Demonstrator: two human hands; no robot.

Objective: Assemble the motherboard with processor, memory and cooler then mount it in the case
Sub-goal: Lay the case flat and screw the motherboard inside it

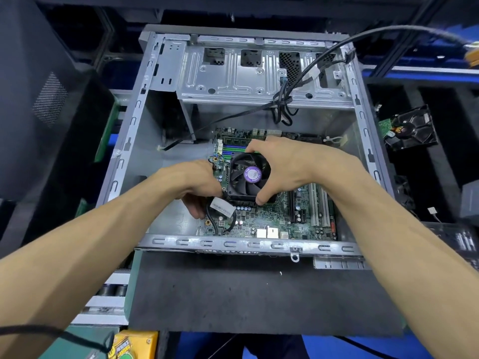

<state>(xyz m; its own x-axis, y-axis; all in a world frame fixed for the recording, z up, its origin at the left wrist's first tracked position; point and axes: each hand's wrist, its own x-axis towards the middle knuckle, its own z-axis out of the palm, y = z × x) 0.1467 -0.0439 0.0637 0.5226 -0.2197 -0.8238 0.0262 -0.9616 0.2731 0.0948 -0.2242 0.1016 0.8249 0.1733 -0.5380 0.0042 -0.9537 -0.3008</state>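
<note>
Both hands on the cooler inside the open case.

Head view: the motherboard lies flat in the case, which rests on a dark mat on the surface. The right hand grips the cooler, its fingers curled over the far edge and thumb at the near corner. The left hand holds the cooler's left side, fingers clenched beside a tagged black cable.

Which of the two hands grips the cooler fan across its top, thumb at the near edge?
The right hand: its fingers reach the cooler fan's far edge, thumb on the near edge. The left hand sits beside it, lower.
</note>
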